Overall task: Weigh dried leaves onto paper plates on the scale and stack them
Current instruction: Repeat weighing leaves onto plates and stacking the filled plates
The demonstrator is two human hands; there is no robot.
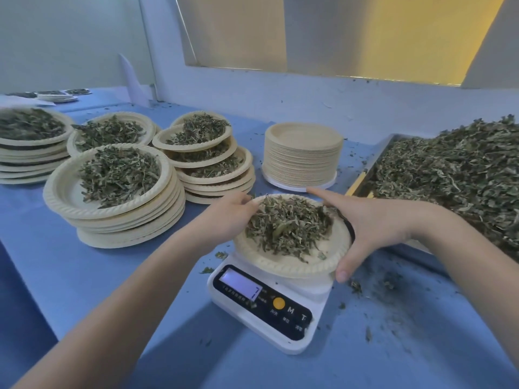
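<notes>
Head view, centre frame: paper plate (295, 265) of dried leaves (286, 226) sits on the scale (266, 313). Left hand (227, 217) and right hand (376, 226) grip opposite rims, fingers curled. Plate looks light, flexible; leaves loose, so probably lift level, supporting both edges.

a cream paper plate (292, 263) with a ridged rim sits tilted on the white scale (269, 313), heaped with dried green leaves (286, 226). the scale's lit display is near the front edge, beside an orange button. to the left stand stacks of filled plates (118, 192), each topped with leaves. behind the scale rises a neat stack of empty plates (302, 155). at right a tray (362, 178) holds a big loose pile of leaves.
</notes>
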